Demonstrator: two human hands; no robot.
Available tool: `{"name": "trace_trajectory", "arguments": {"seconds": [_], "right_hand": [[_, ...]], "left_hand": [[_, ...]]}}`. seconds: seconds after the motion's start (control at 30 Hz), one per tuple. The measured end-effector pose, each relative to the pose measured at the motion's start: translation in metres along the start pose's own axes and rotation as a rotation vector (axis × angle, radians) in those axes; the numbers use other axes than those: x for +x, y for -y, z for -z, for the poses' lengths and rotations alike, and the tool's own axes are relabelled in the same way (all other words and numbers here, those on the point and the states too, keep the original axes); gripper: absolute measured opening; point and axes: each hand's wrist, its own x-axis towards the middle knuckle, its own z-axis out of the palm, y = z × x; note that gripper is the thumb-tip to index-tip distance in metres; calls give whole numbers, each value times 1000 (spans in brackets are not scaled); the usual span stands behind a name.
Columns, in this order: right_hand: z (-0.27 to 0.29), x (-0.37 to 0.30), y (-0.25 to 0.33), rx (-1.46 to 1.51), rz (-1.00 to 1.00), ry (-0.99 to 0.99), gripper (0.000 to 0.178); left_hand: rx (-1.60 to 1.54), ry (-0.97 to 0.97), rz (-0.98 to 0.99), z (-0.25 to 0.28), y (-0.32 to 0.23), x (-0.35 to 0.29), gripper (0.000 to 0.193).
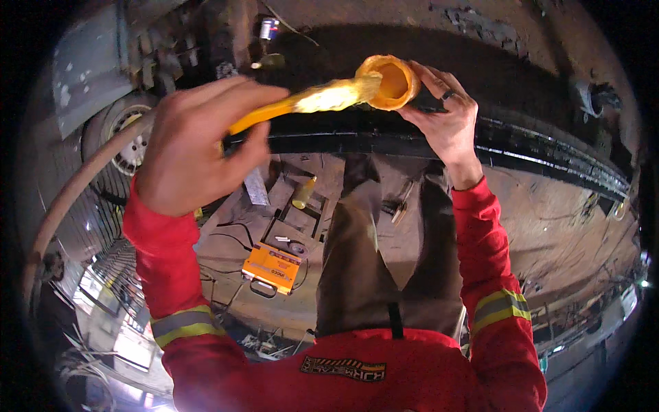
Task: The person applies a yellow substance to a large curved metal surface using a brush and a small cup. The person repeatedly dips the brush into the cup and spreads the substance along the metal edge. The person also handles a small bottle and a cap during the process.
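My left hand (195,141) is closed around the handle of a paintbrush (268,113), slightly blurred. The brush lies almost level, its middle shining brightly and its yellow-coated bristle end at the near-left rim of a small round cup (390,104). That cup is coated in orange-yellow paint and its mouth faces me. From the right, my right hand (446,113) grips the cup, thumb below and fingers behind its side. A dark ring is on one finger. Both hands are raised above a long black metal beam (357,143).
An orange machine with a handle (271,268) stands on the floor among cables, near a yellowish bottle (303,193). At left are a wheel (130,141) and a thick curved hose or pipe (75,185). A can (269,28) lies beyond the beam. Someone in dark clothing (56,302) is at far left.
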Motion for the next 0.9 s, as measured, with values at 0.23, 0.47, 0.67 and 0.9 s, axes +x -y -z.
{"name": "trace_trajectory", "arguments": {"seconds": [0.23, 0.47, 0.67, 0.9], "right_hand": [[-4, 13, 43, -17, 185, 39, 58], [-9, 1, 62, 41, 204, 99, 57], [-12, 0, 73, 39, 185, 126, 54], [-26, 2, 93, 82, 94, 178, 54]], "left_hand": [[549, -99, -87, -11, -30, -10, 23], [424, -184, 79, -41, -28, -38, 22], [-223, -252, 235, -59, 13, -81, 22], [-576, -432, 339, -94, 36, -121, 23]]}}
